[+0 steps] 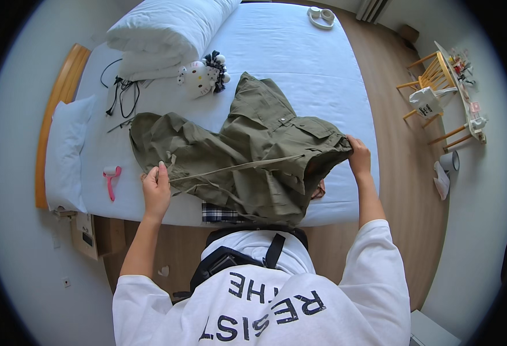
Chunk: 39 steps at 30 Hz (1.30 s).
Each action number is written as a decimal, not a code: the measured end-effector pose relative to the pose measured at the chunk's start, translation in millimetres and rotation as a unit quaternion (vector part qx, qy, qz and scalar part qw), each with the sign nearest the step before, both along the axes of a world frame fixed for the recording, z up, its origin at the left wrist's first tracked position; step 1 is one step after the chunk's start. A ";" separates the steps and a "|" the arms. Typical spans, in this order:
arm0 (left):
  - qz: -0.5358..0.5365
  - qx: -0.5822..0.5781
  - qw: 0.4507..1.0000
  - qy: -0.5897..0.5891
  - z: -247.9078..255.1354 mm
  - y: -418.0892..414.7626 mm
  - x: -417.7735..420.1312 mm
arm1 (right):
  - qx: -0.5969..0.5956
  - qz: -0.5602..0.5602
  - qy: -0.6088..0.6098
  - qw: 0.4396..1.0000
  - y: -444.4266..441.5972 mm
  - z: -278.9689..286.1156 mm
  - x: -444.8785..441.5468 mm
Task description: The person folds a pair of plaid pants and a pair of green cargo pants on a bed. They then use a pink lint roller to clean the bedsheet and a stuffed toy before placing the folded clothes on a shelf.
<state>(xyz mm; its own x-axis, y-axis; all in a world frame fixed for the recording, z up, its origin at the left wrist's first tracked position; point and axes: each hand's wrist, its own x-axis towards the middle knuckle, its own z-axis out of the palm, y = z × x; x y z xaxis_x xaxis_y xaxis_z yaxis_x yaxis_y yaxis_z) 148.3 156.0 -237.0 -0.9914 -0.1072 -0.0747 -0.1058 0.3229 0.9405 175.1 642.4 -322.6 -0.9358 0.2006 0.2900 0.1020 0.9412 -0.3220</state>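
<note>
A pair of olive-green cargo trousers [253, 147] lies spread sideways across the bed, its waist opening towards the right. My right hand [359, 156] grips the edge of the waistband. Over at the left, my left hand [156, 186] pinches the end of a long drawstring [236, 167], which runs taut across the trousers to the waist. Beneath the trousers, near the bed's front edge, a navy and white checked cloth [219, 213] sticks out. A bit of reddish checked cloth [319, 190] shows beside the waist opening.
The white-sheeted bed [322, 95] holds a rolled duvet [162, 34], a Hello Kitty plush [199, 78], black cables [126, 97], a pink lint roller [112, 181], a pillow [67, 155] and headphones [321, 18]. A wooden chair [435, 75] stands right, by a cluttered table [465, 97].
</note>
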 end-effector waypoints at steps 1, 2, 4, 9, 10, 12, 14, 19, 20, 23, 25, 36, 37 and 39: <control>0.003 -0.001 1.000 -0.005 0.1 -0.5 -0.8 | 0.003 -0.011 -0.010 1.000 8.5 -4.8 5.1; 0.010 0.017 1.000 -0.023 0.9 -2.1 0.4 | 0.006 -0.023 -0.020 1.000 15.3 -9.7 9.3; 0.022 0.053 0.997 -0.060 5.0 -2.9 4.7 | 0.003 -0.038 -0.032 0.999 24.9 -20.0 16.6; -0.027 0.142 0.983 -0.115 34.4 16.1 -14.4 | -0.173 -0.213 -0.089 0.958 28.3 -64.7 12.2; -0.043 0.156 0.981 -0.109 38.6 17.8 -21.7 | -0.188 -0.277 -0.077 0.939 11.7 -58.1 10.6; -0.044 0.145 0.987 -0.058 56.3 29.7 -39.5 | -0.235 -0.410 -0.054 0.880 0.3 -80.4 12.4; -0.014 0.154 0.988 -0.020 77.3 39.7 -60.7 | -0.280 -0.528 -0.044 0.800 -9.8 -93.7 18.7; 0.041 0.274 0.960 -0.032 79.5 -2.8 -134.4 | -0.486 -0.380 -0.076 0.783 -31.4 -136.5 66.3; 0.046 0.279 0.958 -0.049 77.2 -15.7 -146.1 | -0.546 -0.329 -0.159 0.753 -41.2 -135.9 74.0; 0.068 0.270 0.958 -0.072 60.1 -66.9 -182.3 | -0.588 -0.259 -0.283 0.712 -80.7 -116.8 83.7; 0.112 0.255 0.957 -0.087 44.9 -66.6 -194.8 | -0.592 -0.248 -0.258 0.722 -86.4 -124.5 93.6; 0.033 -0.145 0.980 -0.136 -96.7 -60.4 -117.3 | -0.628 -0.209 -0.235 0.712 -103.8 -67.4 151.4; -0.010 -0.166 0.977 -0.132 -116.4 -52.8 -99.8 | -0.662 -0.186 -0.248 0.682 -108.0 -48.2 165.0; -0.111 -0.203 0.964 -0.130 -133.9 -15.5 -61.5 | -0.736 -0.134 -0.204 0.631 -125.6 -25.5 185.3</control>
